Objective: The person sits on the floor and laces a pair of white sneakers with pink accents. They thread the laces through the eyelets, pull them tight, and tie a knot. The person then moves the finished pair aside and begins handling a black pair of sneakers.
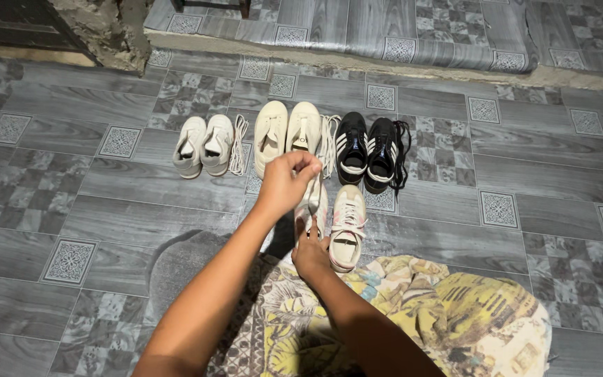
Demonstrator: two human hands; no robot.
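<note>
Sneaker under both hands — pale, pink-trimmed, its mate just right of the fingers.
Beyond the fingertips three pairs line up: small white pair, cream pair, black striped pair; bare grey tile floor lies open to the left. Left hand is raised, fingers pinching the shoe's top; right hand grips its heel, fingers pressed together.
</note>
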